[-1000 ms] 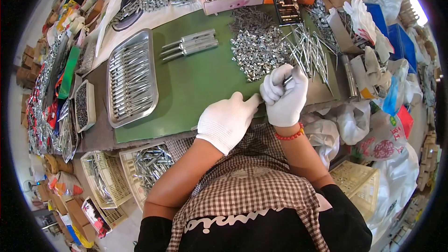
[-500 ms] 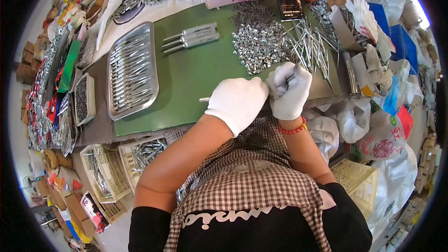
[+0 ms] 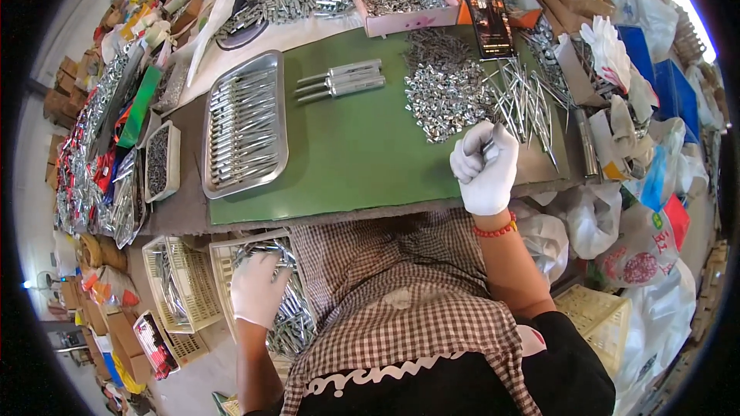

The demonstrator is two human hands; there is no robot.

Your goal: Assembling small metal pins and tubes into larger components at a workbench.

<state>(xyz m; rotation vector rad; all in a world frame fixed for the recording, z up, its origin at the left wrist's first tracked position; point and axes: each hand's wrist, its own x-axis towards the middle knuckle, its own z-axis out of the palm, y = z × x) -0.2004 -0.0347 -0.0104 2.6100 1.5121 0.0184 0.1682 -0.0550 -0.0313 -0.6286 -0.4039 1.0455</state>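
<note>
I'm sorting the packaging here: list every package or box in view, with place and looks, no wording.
Pink box: far table edge, rectangular, full of small metal parts.
Black retail pack: right of it, long, flat, orange-edged.
Cream baskets: below the table's left, slatted, holding metal pieces.
Blue boxes: far right, stacked.

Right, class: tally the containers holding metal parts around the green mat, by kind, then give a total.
Steel tray: 1
Pink box: 1
Cream slotted baskets: 2
Small white tray: 1
Total: 5
The left hand reaches into the nearer basket.
</note>
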